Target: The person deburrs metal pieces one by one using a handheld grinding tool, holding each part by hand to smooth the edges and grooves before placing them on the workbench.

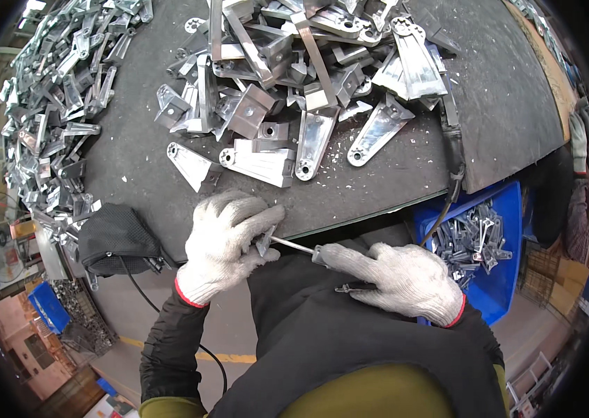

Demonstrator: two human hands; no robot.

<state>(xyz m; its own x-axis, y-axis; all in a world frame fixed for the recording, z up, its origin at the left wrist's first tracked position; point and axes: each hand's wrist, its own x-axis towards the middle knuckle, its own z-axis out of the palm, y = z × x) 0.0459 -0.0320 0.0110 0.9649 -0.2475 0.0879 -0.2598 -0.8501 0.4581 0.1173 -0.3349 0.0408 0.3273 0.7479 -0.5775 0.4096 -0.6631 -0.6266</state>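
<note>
My left hand [221, 240], in a white knit glove with a red cuff, pinches a small metal bracket [264, 242] at the table's near edge. Most of that bracket is hidden by the fingers. My right hand [406, 279], gloved alike, is closed round the handle of a hand tool with a thin metal shaft [293, 244]. Its shaft points left, and the tip meets the bracket or lies just by it. Beyond my hands, loose tapered metal brackets [259, 161] lie in front of a heap of similar castings [259, 104].
The dark tabletop [148, 90] carries another large heap of castings [64, 90] at left. A black mesh-covered object [117, 237] with a cable sits at the near left edge. At right, a blue bin [510, 279] holds small metal parts. Metal flecks are scattered about.
</note>
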